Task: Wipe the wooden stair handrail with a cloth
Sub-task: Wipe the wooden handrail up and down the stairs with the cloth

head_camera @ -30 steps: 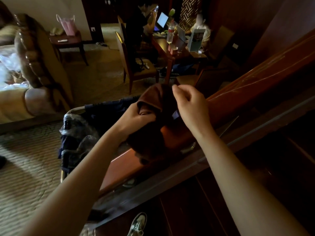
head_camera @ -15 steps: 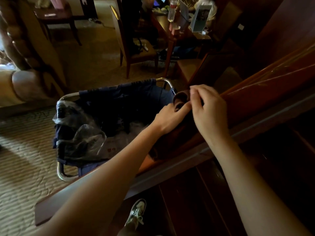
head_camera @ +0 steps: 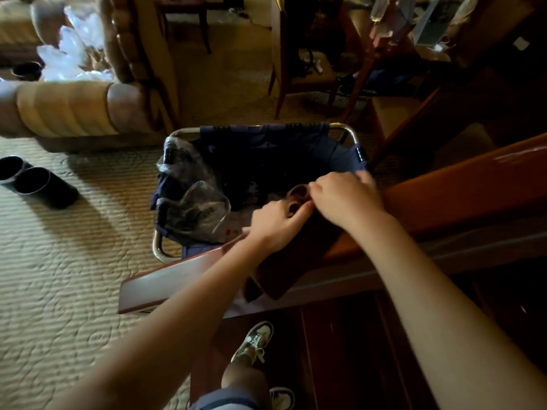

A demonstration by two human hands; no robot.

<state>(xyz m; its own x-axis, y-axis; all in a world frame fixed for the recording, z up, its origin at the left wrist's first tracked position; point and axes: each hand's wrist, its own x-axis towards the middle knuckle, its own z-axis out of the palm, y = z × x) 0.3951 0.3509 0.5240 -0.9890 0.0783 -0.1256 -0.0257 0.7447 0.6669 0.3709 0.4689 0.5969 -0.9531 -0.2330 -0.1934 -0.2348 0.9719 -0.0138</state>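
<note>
Carpeted room, stair edge. Fingers of left hand (head_camera: pixel 276 223) curled, pinching top fold of brown cloth (head_camera: pixel 291 253); fingers of right hand (head_camera: pixel 344 198) curled on same fold just beside. Cloth draped over wooden handrail (head_camera: pixel 455 196), lower end hanging on near side. Beyond rail, on carpet (head_camera: pixel 59 261): metal-framed cart (head_camera: pixel 350 133) with dark blue fabric liner, holding crumpled clear plastic bags (head_camera: pixel 192 202) at left side. Two dark cylinders (head_camera: pixel 32 184) lie further left.

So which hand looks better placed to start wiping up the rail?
Probably the right hand: it pinches the cloth from the uphill side, over the handrail. The left hand grips the cloth's lower fold, nearer the rail's bottom end.
</note>
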